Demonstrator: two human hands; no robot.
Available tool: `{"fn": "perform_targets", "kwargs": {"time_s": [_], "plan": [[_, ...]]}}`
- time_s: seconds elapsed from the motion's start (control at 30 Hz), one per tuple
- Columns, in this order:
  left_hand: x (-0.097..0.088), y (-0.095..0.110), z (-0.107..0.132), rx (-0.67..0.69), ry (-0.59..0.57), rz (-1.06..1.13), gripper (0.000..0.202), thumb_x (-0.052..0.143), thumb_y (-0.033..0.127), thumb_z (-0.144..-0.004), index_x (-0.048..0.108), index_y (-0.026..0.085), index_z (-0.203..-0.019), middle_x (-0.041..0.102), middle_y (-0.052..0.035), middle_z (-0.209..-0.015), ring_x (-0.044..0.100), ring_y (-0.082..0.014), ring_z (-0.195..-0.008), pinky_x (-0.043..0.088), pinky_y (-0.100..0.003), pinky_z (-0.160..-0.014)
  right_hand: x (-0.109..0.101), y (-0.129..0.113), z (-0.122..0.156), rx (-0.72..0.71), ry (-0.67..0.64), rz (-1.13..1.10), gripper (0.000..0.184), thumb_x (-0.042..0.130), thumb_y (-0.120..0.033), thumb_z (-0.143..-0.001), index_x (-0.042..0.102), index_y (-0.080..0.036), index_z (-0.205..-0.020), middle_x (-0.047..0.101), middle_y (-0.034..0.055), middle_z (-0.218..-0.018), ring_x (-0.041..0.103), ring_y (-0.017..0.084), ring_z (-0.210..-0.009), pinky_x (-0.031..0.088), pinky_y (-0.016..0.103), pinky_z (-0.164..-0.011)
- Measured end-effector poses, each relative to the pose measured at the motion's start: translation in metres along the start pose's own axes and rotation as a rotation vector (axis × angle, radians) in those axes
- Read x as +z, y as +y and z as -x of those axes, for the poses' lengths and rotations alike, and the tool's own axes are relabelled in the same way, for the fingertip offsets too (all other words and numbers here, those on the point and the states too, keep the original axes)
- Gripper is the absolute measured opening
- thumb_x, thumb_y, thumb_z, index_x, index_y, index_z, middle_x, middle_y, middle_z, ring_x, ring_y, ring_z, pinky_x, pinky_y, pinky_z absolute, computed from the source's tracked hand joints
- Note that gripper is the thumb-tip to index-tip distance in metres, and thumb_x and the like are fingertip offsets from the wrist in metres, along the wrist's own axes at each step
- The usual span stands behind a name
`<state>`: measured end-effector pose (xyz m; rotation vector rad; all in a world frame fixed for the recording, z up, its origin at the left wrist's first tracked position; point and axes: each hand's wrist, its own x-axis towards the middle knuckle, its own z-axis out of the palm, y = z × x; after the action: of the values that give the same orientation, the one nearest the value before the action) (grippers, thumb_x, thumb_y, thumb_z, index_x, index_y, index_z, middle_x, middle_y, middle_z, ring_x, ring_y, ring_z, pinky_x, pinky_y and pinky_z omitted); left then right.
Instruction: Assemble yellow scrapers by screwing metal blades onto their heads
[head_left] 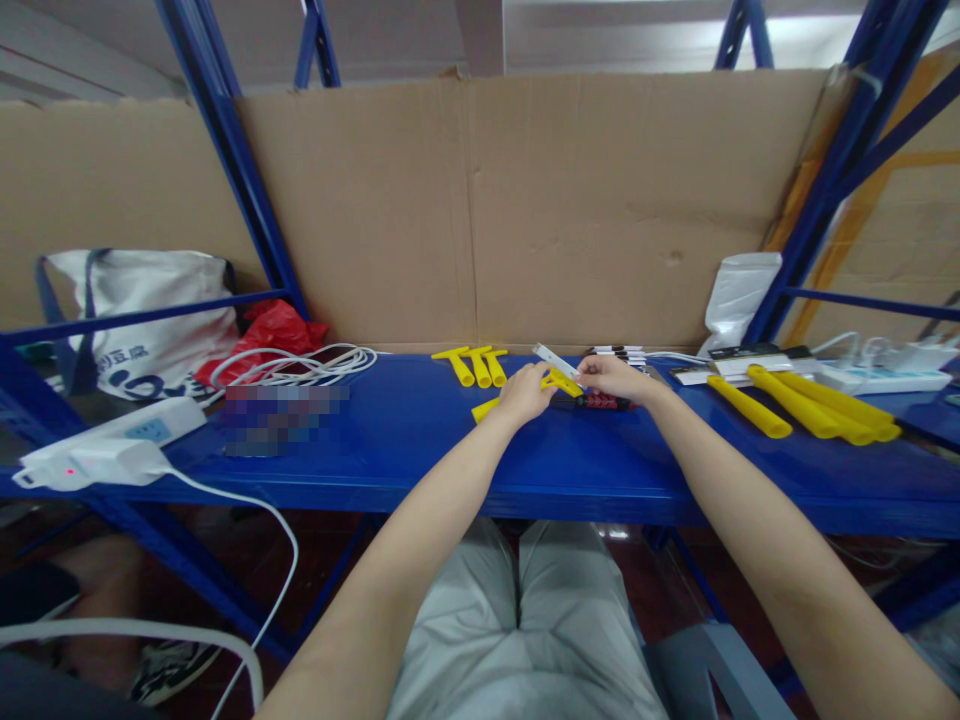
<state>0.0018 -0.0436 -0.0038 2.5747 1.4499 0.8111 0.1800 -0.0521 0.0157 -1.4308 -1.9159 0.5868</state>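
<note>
Gripping both: left hand (525, 394) on a yellow handle (564, 382), right hand (611, 378) pinching a white strip (556, 360). Looks half-done; three plain handles (481, 368) lie loose, the stacked handles (814, 408) seem finished.

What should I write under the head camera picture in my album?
The left hand grips a yellow T-shaped tool; the right hand touches a pale strip above a blue shelf.

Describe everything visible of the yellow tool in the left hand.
The yellow tool looks plastic, with a crosswise head and a handle. The left hand grips it, hiding its middle; the handle's end shows lower left, over the shelf. A pale strip and the right hand are at the head; contact is unclear.
</note>
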Motion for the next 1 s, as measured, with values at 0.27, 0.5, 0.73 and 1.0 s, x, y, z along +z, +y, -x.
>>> {"fn": "perform_targets", "kwargs": {"time_s": [0.27, 0.5, 0.73, 1.0], "plan": [[-0.002, 0.001, 0.002, -0.004, 0.024, 0.002, 0.041, 0.054, 0.027, -0.083, 0.053, 0.023, -0.124, 0.06, -0.0079, -0.117, 0.055, -0.0224, -0.11, 0.043, -0.034, -0.092, -0.002, -0.008, 0.006, 0.082, -0.058, 0.035, 0.01, 0.055, -0.024, -0.074, 0.052, -0.017, -0.068, 0.05, -0.005, -0.047, 0.041, 0.006, -0.042, 0.03, 0.019, -0.044], [0.0, -0.002, 0.0, 0.001, 0.078, 0.006, 0.04, 0.055, 0.025, -0.083, 0.054, 0.022, -0.123, 0.06, -0.0079, -0.115, 0.055, -0.0211, -0.11, 0.043, -0.032, -0.093, -0.002, -0.006, 0.005, 0.111, -0.088, 0.048, 0.019, 0.049, -0.024, -0.083, 0.052, -0.017, -0.065, 0.05, -0.0031, -0.046, 0.043, 0.007, -0.042, 0.031, 0.019, -0.044], [-0.002, -0.001, 0.0, -0.011, 0.09, 0.011, 0.038, 0.051, 0.026, -0.086, 0.055, 0.023, -0.123, 0.059, -0.0072, -0.117, 0.054, -0.0201, -0.111, 0.042, -0.031, -0.095, 0.001, -0.008, 0.004, 0.09, -0.078, -0.012, 0.028, 0.044, -0.022, -0.086, 0.053, -0.016, -0.059, 0.054, 0.0, -0.049, 0.048, 0.008, -0.045, 0.036, 0.019, -0.049], [-0.005, 0.002, 0.004, -0.042, 0.027, -0.054, 0.042, 0.045, 0.03, -0.089, 0.049, 0.029, -0.13, 0.057, -0.0069, -0.117, 0.054, -0.0225, -0.11, 0.043, -0.034, -0.092, 0.003, -0.018, 0.007, 0.132, -0.069, -0.05, 0.029, 0.046, -0.018, -0.083, 0.053, -0.016, -0.055, 0.056, 0.0008, -0.049, 0.045, 0.007, -0.041, 0.036, 0.02, -0.046]]}}
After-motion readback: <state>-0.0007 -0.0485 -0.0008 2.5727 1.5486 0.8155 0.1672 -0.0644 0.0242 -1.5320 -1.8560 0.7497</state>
